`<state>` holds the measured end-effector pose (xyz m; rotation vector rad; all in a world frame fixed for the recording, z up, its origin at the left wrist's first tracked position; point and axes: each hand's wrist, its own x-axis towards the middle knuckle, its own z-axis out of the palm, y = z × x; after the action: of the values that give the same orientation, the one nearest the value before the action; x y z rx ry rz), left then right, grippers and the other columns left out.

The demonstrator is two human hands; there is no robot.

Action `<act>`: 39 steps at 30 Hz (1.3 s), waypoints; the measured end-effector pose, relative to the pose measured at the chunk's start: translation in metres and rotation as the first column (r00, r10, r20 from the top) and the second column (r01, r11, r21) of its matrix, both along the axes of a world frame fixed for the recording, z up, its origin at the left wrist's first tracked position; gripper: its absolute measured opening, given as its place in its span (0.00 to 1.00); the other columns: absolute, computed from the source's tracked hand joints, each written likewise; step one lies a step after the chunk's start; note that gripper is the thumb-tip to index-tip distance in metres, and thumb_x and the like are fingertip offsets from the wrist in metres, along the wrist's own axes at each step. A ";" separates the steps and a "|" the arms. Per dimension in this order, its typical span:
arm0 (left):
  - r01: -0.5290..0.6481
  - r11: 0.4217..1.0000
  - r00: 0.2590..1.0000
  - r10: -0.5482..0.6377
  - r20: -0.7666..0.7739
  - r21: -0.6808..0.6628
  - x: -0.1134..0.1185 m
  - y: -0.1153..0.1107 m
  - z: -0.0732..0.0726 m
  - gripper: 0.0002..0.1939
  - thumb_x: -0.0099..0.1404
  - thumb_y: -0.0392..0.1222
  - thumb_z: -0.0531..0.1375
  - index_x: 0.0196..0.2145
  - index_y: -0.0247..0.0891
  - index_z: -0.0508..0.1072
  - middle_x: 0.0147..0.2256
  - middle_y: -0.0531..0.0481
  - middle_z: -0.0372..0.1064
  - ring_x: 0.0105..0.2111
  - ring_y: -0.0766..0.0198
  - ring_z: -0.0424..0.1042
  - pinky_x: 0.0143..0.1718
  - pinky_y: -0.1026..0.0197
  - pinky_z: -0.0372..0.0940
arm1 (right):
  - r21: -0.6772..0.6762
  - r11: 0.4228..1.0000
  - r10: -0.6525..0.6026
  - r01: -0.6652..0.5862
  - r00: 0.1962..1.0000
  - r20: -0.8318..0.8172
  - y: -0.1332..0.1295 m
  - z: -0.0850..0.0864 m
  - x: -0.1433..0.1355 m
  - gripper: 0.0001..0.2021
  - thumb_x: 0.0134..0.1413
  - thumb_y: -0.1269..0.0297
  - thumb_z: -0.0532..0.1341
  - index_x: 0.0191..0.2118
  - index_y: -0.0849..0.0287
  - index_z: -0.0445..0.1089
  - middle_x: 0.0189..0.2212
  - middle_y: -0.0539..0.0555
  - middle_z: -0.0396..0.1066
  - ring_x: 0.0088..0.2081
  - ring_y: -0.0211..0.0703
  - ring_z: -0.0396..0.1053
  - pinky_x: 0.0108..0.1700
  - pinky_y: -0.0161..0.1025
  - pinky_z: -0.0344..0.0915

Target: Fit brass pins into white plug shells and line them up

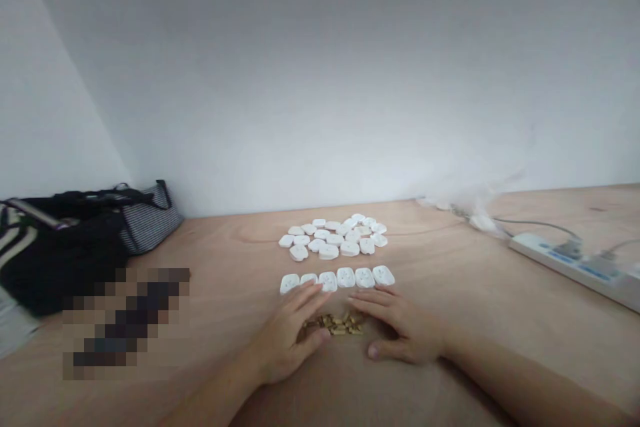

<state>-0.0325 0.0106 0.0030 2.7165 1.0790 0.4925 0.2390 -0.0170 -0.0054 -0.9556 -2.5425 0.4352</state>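
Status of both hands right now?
Left hand: open, holding nothing visible, beside the brass pieces.
Right hand: open, palm down, holding nothing visible, on the other side of them.

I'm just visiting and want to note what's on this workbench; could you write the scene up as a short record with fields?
Left hand: open, left of the brass-coloured pieces
Right hand: open, right of them
Row: six white rounded-square parts, just beyond the hands
Farther back: loose group of similar white parts
Far left: black bag
Right: white power strip, clear plastic behind
Surface: wooden tabletop
Unreadable: pixelated patch at left
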 end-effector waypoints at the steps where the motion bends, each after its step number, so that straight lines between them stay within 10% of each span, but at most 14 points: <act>1: -0.064 0.998 0.996 0.062 0.056 0.029 -0.003 0.007 -0.002 0.22 0.65 0.49 0.51 0.56 0.43 0.61 0.58 0.45 0.56 0.58 0.52 0.54 0.58 0.47 0.51 | -0.001 1.000 -0.003 0.003 1.000 0.001 0.000 0.001 0.000 0.36 0.49 0.47 0.59 0.62 0.52 0.48 0.60 0.59 0.54 0.60 0.55 0.52 0.59 0.56 0.46; 14: -0.201 0.964 0.946 0.237 0.219 -0.176 -0.045 0.054 -0.005 0.24 0.62 0.48 0.54 0.54 0.39 0.62 0.54 0.46 0.63 0.54 0.53 0.62 0.55 0.50 0.57 | 0.055 0.997 -0.044 0.051 0.991 -0.126 0.003 -0.004 -0.006 0.30 0.50 0.52 0.60 0.58 0.56 0.56 0.53 0.60 0.62 0.53 0.53 0.59 0.53 0.51 0.57; 20: -0.243 0.965 0.904 0.261 0.338 -0.098 -0.024 0.035 0.007 0.28 0.57 0.47 0.61 0.54 0.39 0.61 0.50 0.45 0.66 0.51 0.53 0.64 0.54 0.49 0.57 | 0.106 0.983 -0.117 0.153 0.951 -0.286 0.006 -0.006 -0.015 0.21 0.50 0.57 0.61 0.51 0.55 0.64 0.44 0.57 0.69 0.46 0.49 0.64 0.48 0.48 0.59; 27: -0.016 0.970 0.912 0.114 0.394 -0.242 0.021 -0.006 0.012 0.33 0.47 0.43 0.69 0.51 0.41 0.65 0.45 0.47 0.71 0.44 0.55 0.70 0.48 0.55 0.63 | 0.011 0.983 -0.171 0.185 0.928 -0.330 0.005 -0.002 -0.036 0.31 0.40 0.49 0.66 0.53 0.48 0.62 0.44 0.54 0.71 0.47 0.54 0.64 0.55 0.59 0.44; 35: 0.010 0.947 0.878 0.145 0.456 -0.320 0.027 -0.003 0.003 0.39 0.41 0.43 0.71 0.51 0.39 0.64 0.42 0.48 0.71 0.42 0.55 0.70 0.46 0.57 0.63 | -0.014 0.985 -0.164 0.170 0.918 -0.362 0.006 0.003 -0.044 0.27 0.40 0.51 0.67 0.49 0.44 0.66 0.38 0.49 0.74 0.42 0.51 0.67 0.55 0.58 0.42; 39: 0.098 0.945 0.925 0.029 0.378 -0.312 0.008 0.010 0.012 0.15 0.52 0.42 0.65 0.39 0.37 0.72 0.39 0.48 0.69 0.40 0.58 0.68 0.43 0.59 0.63 | -0.012 0.967 -0.238 0.255 0.886 -0.397 0.006 -0.002 -0.044 0.20 0.40 0.54 0.67 0.43 0.51 0.70 0.34 0.50 0.74 0.40 0.50 0.68 0.54 0.56 0.44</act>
<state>-0.0243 0.0206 0.0152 2.2272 0.9103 0.7251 0.1953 -0.0108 -0.0077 -1.0402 -2.0286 0.4464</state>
